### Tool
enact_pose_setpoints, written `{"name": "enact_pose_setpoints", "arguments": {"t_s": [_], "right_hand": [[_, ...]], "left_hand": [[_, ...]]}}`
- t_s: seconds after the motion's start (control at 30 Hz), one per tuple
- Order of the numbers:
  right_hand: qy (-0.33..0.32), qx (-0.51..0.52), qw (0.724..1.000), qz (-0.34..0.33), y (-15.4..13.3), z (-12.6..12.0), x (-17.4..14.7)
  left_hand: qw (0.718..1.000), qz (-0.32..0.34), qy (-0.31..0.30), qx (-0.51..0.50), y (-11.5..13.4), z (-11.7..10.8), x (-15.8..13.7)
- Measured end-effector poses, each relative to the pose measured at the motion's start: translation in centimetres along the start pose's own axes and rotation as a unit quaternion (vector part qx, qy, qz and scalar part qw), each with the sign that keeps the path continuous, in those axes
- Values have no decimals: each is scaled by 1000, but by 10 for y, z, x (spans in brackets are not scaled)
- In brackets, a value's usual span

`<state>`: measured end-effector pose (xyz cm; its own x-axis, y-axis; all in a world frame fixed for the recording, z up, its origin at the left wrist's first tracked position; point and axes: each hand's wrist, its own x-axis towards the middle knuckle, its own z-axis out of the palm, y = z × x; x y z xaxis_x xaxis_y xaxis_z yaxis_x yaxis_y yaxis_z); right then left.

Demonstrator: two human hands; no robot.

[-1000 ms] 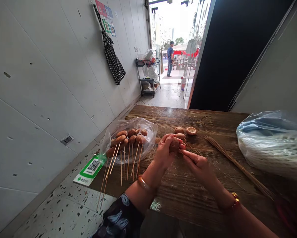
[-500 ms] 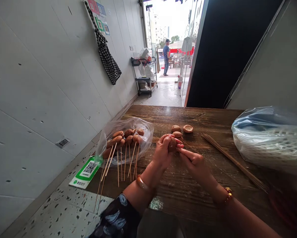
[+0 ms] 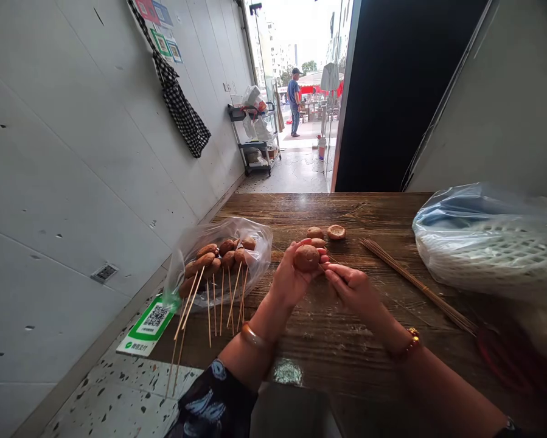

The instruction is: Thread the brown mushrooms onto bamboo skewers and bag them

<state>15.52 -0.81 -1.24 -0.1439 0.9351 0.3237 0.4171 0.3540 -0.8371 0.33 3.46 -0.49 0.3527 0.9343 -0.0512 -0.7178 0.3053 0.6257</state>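
Note:
A round brown mushroom cap [image 3: 306, 258] rests in my left hand [image 3: 291, 277], its domed top facing up and my fingers curled beneath and around it. My right hand [image 3: 350, 289] pinches a thin skewer [image 3: 321, 267] at the cap's right side; most of the stick is hidden by the fingers. How far its tip goes into the cap cannot be seen. Just beyond my hands lie loose mushroom caps [image 3: 315, 233], one of them a hollow-side-up cap [image 3: 336, 232]. To the left, several skewered mushrooms [image 3: 204, 260] lie on a clear plastic bag [image 3: 259, 234], sticks pointing toward me.
A bundle of bamboo skewers [image 3: 419, 286] lies right of my hands on the wooden table [image 3: 282, 204]. Farther right stands a large clear bag [image 3: 487, 237] with white netting inside. A green QR-code card [image 3: 148, 325] sits at the left edge. Outside the doorway stands a person [image 3: 294, 100].
My left hand has turned so the mushroom cap's top shows more fully. My right hand stays at its side with the skewer. The whole view has shifted slightly.

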Motion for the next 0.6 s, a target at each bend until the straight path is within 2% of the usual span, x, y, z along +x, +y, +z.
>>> {"name": "enact_pose_setpoints", "arguments": {"t_s": [0.1,0.2,0.3,0.43,0.6], "right_hand": [[8,-27,999,31,10,-16,4],[47,-137,989,5,29,-35,8],[36,-253,967,0,49,-48,11],[19,-336,941,18,64,-50,11],[-3,-355,934,28,69,-43,9]], "left_hand": [[999,-13,-21,-30,6,-1,1],[999,1,-26,-26,7,-4,2],[999,13,-28,-13,5,-9,5],[999,28,7,-21,3,-14,9],[998,35,40,-38,4,-14,11]]}}
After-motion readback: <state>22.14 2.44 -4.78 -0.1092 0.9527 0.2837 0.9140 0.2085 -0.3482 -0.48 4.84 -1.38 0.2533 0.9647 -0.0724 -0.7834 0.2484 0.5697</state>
